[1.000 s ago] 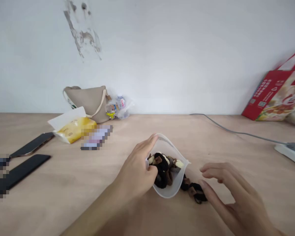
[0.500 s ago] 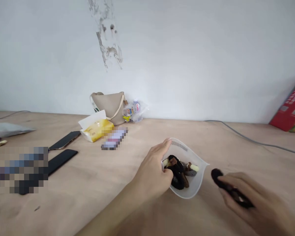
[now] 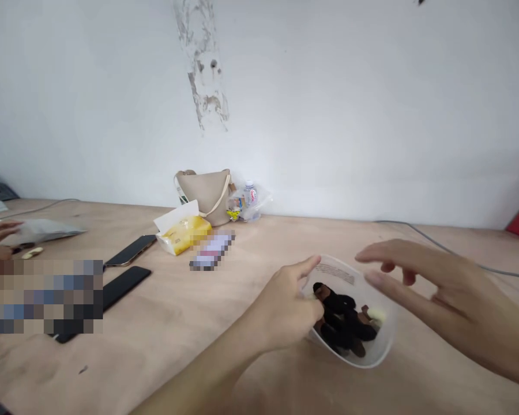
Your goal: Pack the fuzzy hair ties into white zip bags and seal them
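Working over a wooden bench (image 3: 242, 253): frosted plastic pouch (image 3: 374, 349) lies open on it, black and brown hair ties (image 3: 341, 320) inside. Left hand (image 3: 283, 314) sits at the pouch mouth, fingers parted, grip unclear; right hand (image 3: 441, 288) hovers spread open just above it, holding nothing.

i'm getting bright, soft, even light with only faint shadows and no harsh glare; around the translucent plastic container (image 3: 383, 346) things look fairly sharp, while far left of it pixelated blur patches hide detail and the wide lens bends the edges.
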The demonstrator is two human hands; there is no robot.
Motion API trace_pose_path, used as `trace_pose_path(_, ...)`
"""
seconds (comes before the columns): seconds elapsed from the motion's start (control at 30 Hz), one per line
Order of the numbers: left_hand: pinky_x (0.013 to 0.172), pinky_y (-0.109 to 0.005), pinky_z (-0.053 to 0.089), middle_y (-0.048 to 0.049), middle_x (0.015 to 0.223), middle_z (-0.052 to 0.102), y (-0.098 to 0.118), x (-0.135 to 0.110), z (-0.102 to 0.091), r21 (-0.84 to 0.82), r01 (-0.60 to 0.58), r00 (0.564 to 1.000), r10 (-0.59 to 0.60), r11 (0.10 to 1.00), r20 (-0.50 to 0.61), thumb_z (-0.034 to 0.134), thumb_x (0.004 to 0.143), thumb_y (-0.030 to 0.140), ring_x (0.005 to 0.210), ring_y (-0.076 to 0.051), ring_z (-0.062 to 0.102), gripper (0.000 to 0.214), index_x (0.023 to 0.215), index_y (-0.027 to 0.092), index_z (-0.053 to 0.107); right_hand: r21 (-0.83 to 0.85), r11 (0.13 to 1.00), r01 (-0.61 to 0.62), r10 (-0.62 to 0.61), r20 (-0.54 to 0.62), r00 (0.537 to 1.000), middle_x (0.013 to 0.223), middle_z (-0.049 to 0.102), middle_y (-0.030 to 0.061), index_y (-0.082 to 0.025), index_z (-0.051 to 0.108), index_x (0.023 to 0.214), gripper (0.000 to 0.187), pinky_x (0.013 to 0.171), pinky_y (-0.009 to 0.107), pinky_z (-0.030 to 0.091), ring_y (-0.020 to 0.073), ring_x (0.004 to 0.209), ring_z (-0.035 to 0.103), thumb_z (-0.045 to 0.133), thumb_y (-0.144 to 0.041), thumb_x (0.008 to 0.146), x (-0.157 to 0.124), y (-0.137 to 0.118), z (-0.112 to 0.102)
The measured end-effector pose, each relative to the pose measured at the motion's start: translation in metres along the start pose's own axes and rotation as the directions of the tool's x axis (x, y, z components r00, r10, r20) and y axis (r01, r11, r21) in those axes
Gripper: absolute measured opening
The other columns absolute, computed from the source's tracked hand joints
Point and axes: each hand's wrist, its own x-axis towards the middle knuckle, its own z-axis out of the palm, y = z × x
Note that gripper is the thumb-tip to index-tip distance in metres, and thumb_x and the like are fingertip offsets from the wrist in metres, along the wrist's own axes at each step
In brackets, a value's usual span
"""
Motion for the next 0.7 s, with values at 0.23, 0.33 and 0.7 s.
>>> trace_pose_path(0.23, 0.096, -0.036, 0.041, -0.0049, 0.123, 0.063, -0.005, 0.005, -0.033, -0.119, 0.016, 0.999, -0.011, 0.993, 0.037, 0.057, 0.064, 0.010, 0.117, -0.027, 0.054, 0.052, 0.113, 0.023, 0.066, 0.169, 0.983, -0.068, 0.030, 0.219, 0.975, 0.094, 0.070, 0.0027, -0.028, 0.067, 0.081, 0.024, 0.060, 0.025, 0.057, 0.0201, 0.086, 0.067, 0.052, -0.045, 0.086, -0.028, 0.036, 0.007)
trace_pose_path(0.33, 0.093, -0.034, 0.043, -0.0038, 0.119, 0.065, -0.015, -0.002, -0.044, -0.147, -0.024, 0.999, 0.021, 0.989, -0.025, 0.069, 0.069, 0.026, 0.112, -0.024, 0.057, 0.045, 0.114, 0.026, 0.064, 0.259, 0.936, -0.239, 0.194, 0.185, 0.963, 0.084, 0.071, 0.0015, -0.029, 0.068, 0.088, 0.027, 0.040, 0.019, 0.050, 0.0185, 0.073, 0.068, 0.052, -0.049, 0.084, -0.029, 0.034, 0.013)
trace_pose_path(0.7, 0.068, -0.027, 0.044, -0.0030, 0.074, 0.070, -0.036, 0.002, -0.030, 0.040, -0.152, 0.834, 0.150, 0.988, -0.531, 0.072, 0.058, 0.029, 0.070, -0.017, 0.059, 0.012, 0.061, 0.018, 0.071, 0.179, 0.886, -0.427, 0.412, 0.116, 0.904, 0.068, 0.067, -0.0036, -0.030, 0.065, 0.075, 0.034, 0.050, 0.024, 0.051, 0.0187, 0.061, 0.064, 0.051, -0.061, 0.076, -0.055, 0.061, 0.006)
